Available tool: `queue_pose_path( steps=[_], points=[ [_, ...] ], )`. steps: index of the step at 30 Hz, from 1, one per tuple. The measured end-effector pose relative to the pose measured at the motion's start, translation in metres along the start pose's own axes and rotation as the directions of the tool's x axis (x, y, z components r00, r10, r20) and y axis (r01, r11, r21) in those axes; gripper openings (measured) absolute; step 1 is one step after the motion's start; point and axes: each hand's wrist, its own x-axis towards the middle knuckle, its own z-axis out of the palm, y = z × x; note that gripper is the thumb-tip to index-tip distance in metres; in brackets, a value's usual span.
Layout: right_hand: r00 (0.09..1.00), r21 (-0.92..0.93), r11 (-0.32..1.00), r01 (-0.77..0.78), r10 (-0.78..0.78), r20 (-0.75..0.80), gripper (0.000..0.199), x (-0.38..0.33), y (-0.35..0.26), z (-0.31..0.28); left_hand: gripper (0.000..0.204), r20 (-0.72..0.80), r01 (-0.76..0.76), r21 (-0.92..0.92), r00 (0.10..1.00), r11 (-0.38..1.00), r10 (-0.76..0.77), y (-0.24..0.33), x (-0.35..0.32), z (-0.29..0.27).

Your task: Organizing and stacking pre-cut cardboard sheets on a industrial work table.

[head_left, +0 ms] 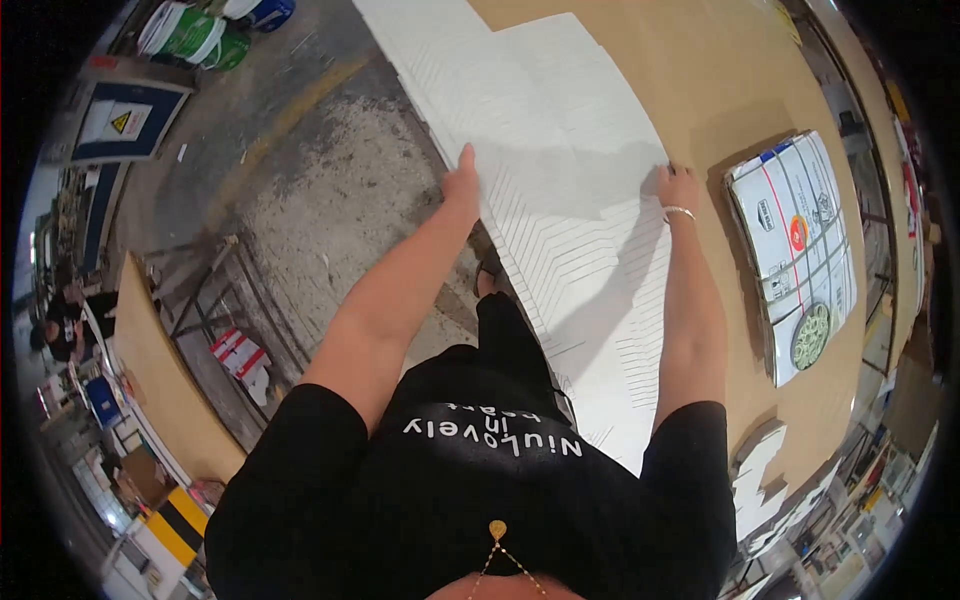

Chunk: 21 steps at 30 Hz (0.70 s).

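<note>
A large white sheet (560, 190) with rows of slanted cut lines lies along the left side of a brown worktable (690, 70). It reaches from the far end down to my body. My left hand (462, 187) grips its left edge, with the thumb on top and the other fingers hidden at the edge. At the sheet's right edge, my right hand (680, 190) has its fingers curled in and appears to hold that side; the fingertips are partly hidden. Shadows of my arms fall across the sheet.
Right of my right hand sits a strapped bundle of flat printed cartons (797, 250). Jagged white offcuts (762, 480) lie at the near right. A metal-framed table (170, 370), buckets (195, 37) and a blue cabinet (130, 122) stand left; another person (68, 325) is far left.
</note>
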Motion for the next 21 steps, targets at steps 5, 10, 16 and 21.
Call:
queue_pose_path(
  steps=[5, 10, 16, 21],
  points=[
    [0.983, 0.07, 0.987, -0.141, 0.149, -0.111, 0.023, 0.018, -0.058, 0.005, 0.087, -0.048, -0.011, -0.017, 0.999, 1.0, 0.01, -0.004, 0.024, -0.017],
    [0.982, 0.063, 0.988, -0.144, 0.15, -0.113, 0.022, 0.02, -0.077, 0.009, 0.088, 0.035, 0.121, -0.264, 0.993, 0.957, -0.116, -0.006, 0.045, -0.028],
    [0.985, 0.05, 0.99, -0.133, 0.138, -0.101, 0.025, 0.029, -0.075, 0.004, 0.081, 0.273, 0.155, -0.291, 0.959, 0.944, -0.073, 0.019, 0.004, -0.022],
    [0.992, 0.097, 0.992, -0.082, 0.091, -0.085, 0.027, 0.069, -0.103, 0.013, 0.075, 0.286, 0.202, -0.342, 0.953, 0.918, -0.104, 0.037, 0.01, -0.02]
  ],
)
